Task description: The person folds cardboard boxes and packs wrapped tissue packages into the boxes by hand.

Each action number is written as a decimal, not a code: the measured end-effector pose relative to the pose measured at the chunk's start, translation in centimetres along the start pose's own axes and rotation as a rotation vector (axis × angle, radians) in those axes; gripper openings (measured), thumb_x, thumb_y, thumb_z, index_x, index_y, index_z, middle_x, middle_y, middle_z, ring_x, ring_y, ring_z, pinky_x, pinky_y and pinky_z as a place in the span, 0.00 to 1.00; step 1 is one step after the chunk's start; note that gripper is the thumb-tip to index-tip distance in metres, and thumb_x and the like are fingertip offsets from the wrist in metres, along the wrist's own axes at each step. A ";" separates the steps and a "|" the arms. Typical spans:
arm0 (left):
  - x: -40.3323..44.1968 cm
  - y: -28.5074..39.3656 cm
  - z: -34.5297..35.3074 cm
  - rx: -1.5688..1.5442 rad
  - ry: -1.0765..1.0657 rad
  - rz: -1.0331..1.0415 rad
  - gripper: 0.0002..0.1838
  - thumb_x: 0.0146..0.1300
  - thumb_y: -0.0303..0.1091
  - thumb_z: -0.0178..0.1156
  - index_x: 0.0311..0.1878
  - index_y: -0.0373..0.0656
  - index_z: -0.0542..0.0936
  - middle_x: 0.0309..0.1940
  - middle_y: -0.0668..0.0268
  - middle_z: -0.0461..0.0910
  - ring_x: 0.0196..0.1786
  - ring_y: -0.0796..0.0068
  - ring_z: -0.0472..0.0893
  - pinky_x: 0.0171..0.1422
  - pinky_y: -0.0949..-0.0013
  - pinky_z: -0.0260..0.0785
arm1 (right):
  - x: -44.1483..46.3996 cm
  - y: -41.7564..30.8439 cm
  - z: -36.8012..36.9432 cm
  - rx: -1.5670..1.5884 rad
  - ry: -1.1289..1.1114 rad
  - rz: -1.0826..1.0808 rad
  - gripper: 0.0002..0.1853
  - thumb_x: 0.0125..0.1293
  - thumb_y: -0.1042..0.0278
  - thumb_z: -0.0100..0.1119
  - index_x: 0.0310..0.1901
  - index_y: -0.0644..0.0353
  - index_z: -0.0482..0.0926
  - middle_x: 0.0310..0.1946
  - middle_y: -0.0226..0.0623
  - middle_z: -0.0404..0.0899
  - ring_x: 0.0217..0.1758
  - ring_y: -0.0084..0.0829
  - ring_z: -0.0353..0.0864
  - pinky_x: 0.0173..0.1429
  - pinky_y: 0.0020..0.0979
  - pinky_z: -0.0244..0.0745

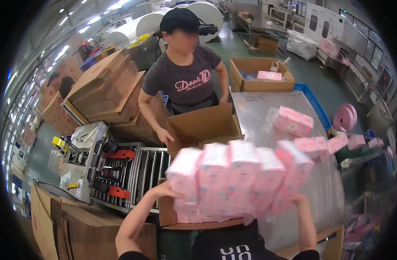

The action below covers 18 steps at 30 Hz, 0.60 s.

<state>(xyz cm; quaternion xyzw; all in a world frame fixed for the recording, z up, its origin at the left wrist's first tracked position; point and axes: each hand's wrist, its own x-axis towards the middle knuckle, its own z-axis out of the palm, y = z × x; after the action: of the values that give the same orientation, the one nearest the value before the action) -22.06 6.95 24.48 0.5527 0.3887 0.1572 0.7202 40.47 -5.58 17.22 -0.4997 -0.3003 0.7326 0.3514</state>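
A row of several pink-and-white tissue packs (229,180) is squeezed between my two hands, standing side by side and slightly blurred. My left hand (167,190) presses on the row's left end, and my right hand (296,200) grips the right end, its fingers partly hidden. Under the row is an open cardboard box (166,212) with more pink packs (203,218) showing along its near side. The held packs hide most of its inside. Across from me, a co-worker's hand (165,136) touches the raised flap of a cardboard box (203,123).
More tissue packs (296,121) lie on the metal table (259,104) at right, with others lined up beyond. A cardboard box (261,84) stands at the table's far end. A roller conveyor (148,167) and flattened cartons (103,86) are at left.
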 end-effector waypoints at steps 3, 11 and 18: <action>-9.6 -5.0 -1.8 0.124 0.121 -0.078 0.24 0.52 0.23 0.71 0.54 0.31 0.79 0.48 0.58 0.84 0.53 0.68 0.82 0.61 0.63 0.76 | 2.9 2.0 10.4 -0.727 -0.053 -0.085 0.25 0.50 0.67 0.78 0.52 0.61 0.83 0.52 0.37 0.82 0.56 0.33 0.79 0.62 0.38 0.75; -17.2 -15.1 4.3 0.377 0.744 -0.180 0.23 0.56 0.29 0.62 0.58 0.44 0.80 0.45 0.56 0.86 0.48 0.66 0.86 0.56 0.65 0.76 | 4.8 14.0 18.0 -0.738 -0.272 -0.325 0.60 0.48 0.58 0.77 0.77 0.60 0.46 0.74 0.45 0.55 0.79 0.43 0.50 0.78 0.41 0.53; -11.6 -14.2 5.3 1.290 0.085 -0.128 0.50 0.52 0.52 0.63 0.78 0.56 0.54 0.74 0.47 0.59 0.75 0.47 0.60 0.73 0.50 0.62 | 6.9 11.5 23.2 -1.522 -0.285 -0.281 0.58 0.50 0.56 0.69 0.79 0.36 0.40 0.80 0.47 0.37 0.82 0.54 0.36 0.70 0.75 0.45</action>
<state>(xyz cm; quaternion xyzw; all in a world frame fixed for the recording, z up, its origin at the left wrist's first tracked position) -28.54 -9.06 16.32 0.8433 0.4654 -0.1295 0.2356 14.35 -8.65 11.96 -0.4613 -0.8221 0.3314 -0.0398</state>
